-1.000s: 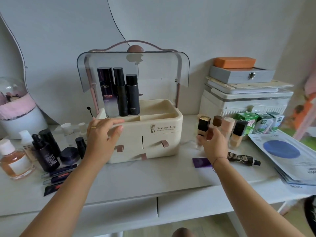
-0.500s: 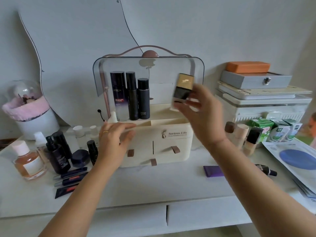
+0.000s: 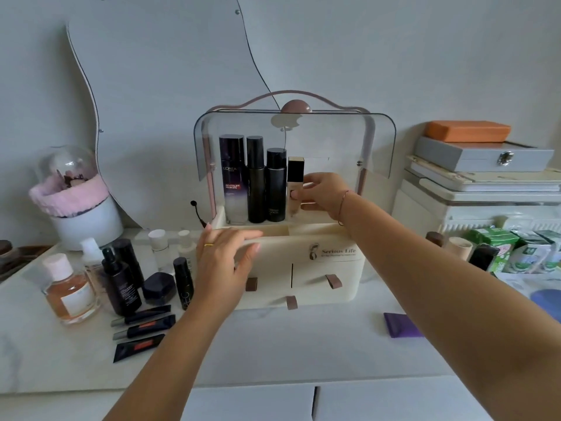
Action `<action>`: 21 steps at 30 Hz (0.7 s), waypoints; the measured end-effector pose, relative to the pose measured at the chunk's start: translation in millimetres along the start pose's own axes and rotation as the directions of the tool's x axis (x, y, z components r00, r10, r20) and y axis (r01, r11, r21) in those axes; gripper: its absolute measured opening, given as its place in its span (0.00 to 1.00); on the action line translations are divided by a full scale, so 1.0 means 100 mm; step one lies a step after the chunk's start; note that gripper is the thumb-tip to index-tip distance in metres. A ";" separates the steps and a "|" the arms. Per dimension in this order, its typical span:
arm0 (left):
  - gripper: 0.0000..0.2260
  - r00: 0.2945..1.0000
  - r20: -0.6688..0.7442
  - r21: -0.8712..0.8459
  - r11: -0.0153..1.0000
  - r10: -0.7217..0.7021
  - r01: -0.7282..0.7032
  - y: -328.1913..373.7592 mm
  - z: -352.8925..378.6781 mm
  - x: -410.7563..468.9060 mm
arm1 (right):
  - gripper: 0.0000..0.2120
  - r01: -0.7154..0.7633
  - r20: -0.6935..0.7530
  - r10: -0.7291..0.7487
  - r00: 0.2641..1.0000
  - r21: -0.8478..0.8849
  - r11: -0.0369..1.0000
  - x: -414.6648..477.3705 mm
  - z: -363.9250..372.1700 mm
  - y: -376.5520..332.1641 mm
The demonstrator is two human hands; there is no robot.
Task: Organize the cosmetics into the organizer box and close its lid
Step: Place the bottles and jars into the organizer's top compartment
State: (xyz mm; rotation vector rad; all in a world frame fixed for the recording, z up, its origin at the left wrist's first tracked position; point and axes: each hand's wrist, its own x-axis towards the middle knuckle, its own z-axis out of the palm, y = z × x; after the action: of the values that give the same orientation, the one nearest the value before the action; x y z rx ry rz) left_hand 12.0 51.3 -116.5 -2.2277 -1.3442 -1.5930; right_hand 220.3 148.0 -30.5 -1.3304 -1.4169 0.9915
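The cream organizer box (image 3: 331,268) stands mid-table with its clear lid (image 3: 376,141) swung up. Three tall dark bottles (image 3: 256,180) stand in its back compartment. My right hand (image 3: 323,192) is shut on a foundation bottle (image 3: 295,174) with a gold-and-black cap, upright beside the third dark bottle inside the box. My left hand (image 3: 226,262) rests flat on the box's front left rim, fingers spread, holding nothing. More foundation bottles (image 3: 458,249) stand right of the box.
Left of the box lie several bottles (image 3: 121,278), a peach perfume (image 3: 71,291), a dark jar (image 3: 159,288) and dark tubes (image 3: 142,332). A purple sachet (image 3: 399,325), green cartons (image 3: 513,250) and stacked cases (image 3: 482,171) are on the right. A wavy mirror (image 3: 158,86) leans behind.
My right hand picked a foundation bottle from the group on the right, carried it up and left over the box, and now holds it standing in the back compartment. My left hand stayed on the box.
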 end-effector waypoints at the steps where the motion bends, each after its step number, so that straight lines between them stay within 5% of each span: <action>1: 0.16 1.000 -0.003 -0.005 1.000 0.000 0.000 0.00 0.00 0.00 | 0.23 0.004 0.006 -0.004 1.000 0.003 1.000 0.01 0.00 0.00; 9: 0.16 1.000 0.015 0.001 1.000 -0.018 0.018 0.02 -0.02 -0.02 | 0.13 -0.057 -0.017 0.055 0.998 -0.231 0.971 -0.01 0.04 0.05; 14: 0.16 0.999 0.033 0.017 1.000 -0.019 0.018 0.02 -0.01 -0.01 | 0.17 0.069 -0.140 -0.149 0.979 -0.464 0.883 -0.27 0.05 -0.02; 18: 0.17 0.999 0.032 0.050 0.999 0.003 -0.004 -0.01 -0.03 -0.01 | 0.12 0.373 -0.368 -0.489 0.791 -0.343 0.862 -1.01 0.00 0.05; 21: 0.17 0.999 0.030 0.062 0.998 0.020 -0.021 0.01 -0.02 -0.01 | 0.11 0.416 -0.519 -0.590 0.619 -0.421 0.806 -1.48 -0.30 0.38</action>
State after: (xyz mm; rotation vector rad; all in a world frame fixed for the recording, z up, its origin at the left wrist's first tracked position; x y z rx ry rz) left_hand 11.2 49.3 -115.6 -2.2294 -1.3542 -1.4967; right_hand 257.3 2.9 -73.8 -1.1684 -1.2846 -0.0614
